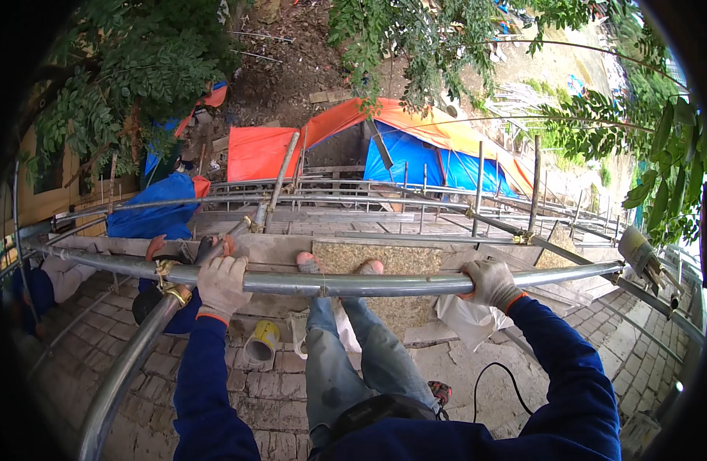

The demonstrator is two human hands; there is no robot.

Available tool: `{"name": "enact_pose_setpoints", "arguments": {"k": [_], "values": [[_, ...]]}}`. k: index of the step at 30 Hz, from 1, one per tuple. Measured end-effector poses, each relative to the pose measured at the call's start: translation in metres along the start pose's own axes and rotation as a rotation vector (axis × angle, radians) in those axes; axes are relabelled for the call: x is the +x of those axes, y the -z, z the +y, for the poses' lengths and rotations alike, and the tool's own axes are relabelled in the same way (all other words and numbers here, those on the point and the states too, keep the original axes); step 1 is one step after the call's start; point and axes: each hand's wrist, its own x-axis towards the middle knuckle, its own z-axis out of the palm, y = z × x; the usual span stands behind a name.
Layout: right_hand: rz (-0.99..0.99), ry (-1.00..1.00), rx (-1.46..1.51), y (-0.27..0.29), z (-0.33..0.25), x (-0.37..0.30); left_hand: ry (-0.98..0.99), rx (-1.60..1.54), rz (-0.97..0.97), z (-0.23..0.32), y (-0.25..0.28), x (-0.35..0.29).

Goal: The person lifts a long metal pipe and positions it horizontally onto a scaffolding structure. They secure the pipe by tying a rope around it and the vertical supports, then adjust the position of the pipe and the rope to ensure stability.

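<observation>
A long grey metal scaffold pipe (361,286) runs crosswise in front of my waist. My left hand (223,284), in a pale work glove with an orange cuff, is closed over it from above. Farther right along the same pipe, my right hand (489,283) grips it in a matching glove. Just left of my left hand, a tied or clamped joint (169,280) links the pipe to a slanting metal pole (130,361). Below the pipe, my feet stand on a speckled board (407,265).
A yellow bucket (263,338) and a white sack (468,319) are below the pipe. At the left, another person (150,296) is partly hidden by the poles. More scaffold rails (369,201) cross ahead, with orange and blue tarps (415,154) beyond. A black cable (495,367) loops at lower right.
</observation>
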Motion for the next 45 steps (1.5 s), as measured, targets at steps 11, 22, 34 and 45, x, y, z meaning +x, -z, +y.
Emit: {"name": "enact_pose_setpoints", "arguments": {"k": [11, 22, 34, 45], "values": [[0.058, 0.072, 0.027, 0.000, 0.002, 0.000, -0.028, -0.009, 0.012, 0.002, 0.009, 0.003], [0.035, 0.038, 0.025, 0.010, -0.005, 0.003, -0.034, -0.013, 0.052, 0.002, 0.008, 0.005], [0.074, 0.078, 0.023, 0.009, -0.005, 0.002, 0.018, -0.026, -0.029, 0.001, 0.005, -0.002], [0.083, 0.082, 0.036, 0.005, -0.002, 0.000, -0.004, -0.024, -0.007, 0.001, 0.006, 0.001]]}}
